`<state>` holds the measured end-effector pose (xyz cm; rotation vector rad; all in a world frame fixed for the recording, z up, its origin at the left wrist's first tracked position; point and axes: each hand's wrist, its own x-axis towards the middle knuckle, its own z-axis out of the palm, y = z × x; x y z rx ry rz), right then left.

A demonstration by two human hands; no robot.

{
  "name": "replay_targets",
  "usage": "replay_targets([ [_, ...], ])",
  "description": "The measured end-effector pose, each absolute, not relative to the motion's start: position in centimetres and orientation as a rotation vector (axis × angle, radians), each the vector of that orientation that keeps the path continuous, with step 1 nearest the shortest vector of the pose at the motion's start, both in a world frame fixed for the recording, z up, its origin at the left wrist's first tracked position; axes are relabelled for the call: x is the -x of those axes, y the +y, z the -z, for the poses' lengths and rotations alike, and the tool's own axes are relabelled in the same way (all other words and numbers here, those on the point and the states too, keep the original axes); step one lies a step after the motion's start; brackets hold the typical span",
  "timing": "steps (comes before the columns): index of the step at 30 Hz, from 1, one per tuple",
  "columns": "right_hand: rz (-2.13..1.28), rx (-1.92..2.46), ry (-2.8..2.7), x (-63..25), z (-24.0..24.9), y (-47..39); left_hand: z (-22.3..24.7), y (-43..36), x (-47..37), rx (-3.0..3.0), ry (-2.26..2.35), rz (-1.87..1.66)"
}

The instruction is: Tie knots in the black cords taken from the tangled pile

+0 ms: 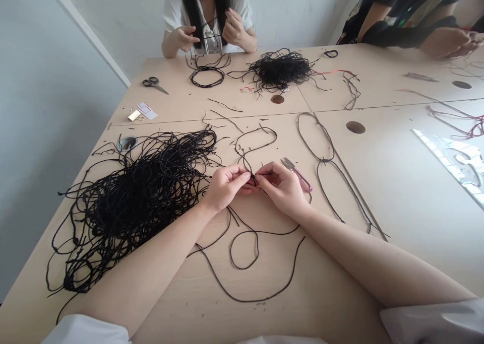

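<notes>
Black cord (pixel 253 177) is pinched in fingertips of left hand (pixel 228 185) and right hand (pixel 280 187); tension best kept even, loose tails (pixel 249 300) below fingers kept off pile (pixel 139 195) leftward.

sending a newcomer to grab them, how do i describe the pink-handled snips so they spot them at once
On the pale wood-toned table, find the nearer black cord pile and go right to the wearer's right hand. Just right of that hand lie the pink-handled snips. Their pink handle sets them apart from the black-handled scissors farther off to the left.
</notes>
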<state>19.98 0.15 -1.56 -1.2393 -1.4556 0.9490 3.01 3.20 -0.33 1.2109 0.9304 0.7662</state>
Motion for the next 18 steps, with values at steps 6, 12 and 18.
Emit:
replay_targets([
  [6,-1.038,1.251,-1.430,-20.13,1.22,0.18,0.43,3.17,-3.21,-1.224,0.944,-0.812],
  [12,-0.995,1.295,-1.486,-20.19,1.13,0.22,0.66,2.89,-3.34,-1.427,1.022,-0.822],
  [18,-1.018,1.345,-1.456,-20.27,0.86,0.20,0.29,2.41,-3.38,-1.978,1.238,-0.871],
])
